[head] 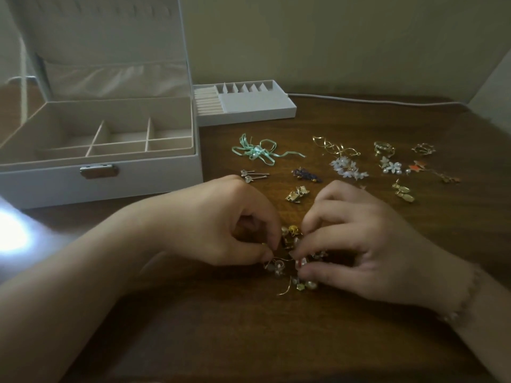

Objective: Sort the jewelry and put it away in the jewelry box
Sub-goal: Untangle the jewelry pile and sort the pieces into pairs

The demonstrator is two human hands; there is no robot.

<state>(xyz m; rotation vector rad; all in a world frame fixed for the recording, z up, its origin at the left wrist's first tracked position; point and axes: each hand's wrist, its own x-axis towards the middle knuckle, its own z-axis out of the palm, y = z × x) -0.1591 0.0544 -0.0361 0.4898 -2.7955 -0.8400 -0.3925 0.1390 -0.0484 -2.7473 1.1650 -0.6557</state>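
A tangled pile of pearl and gold earrings (293,272) lies on the brown table between my hands. My left hand (232,219) pinches a thin gold hook at the pile's left side. My right hand (356,239) pinches pieces at the pile's right side with thumb and fingers curled. The white jewelry box (99,172) stands open at the left, its compartments bare. Sorted pieces lie beyond my hands: a green ribbon bow (260,152), stud earrings (253,174), a purple piece (305,174), a gold piece (297,194), white flower earrings (347,167).
A white removable tray (249,111) with ring rolls and small slots sits right of the box. More gold and flower earrings (392,161) spread at the right. A white cable (373,100) runs along the table's back edge. Wall stands behind.
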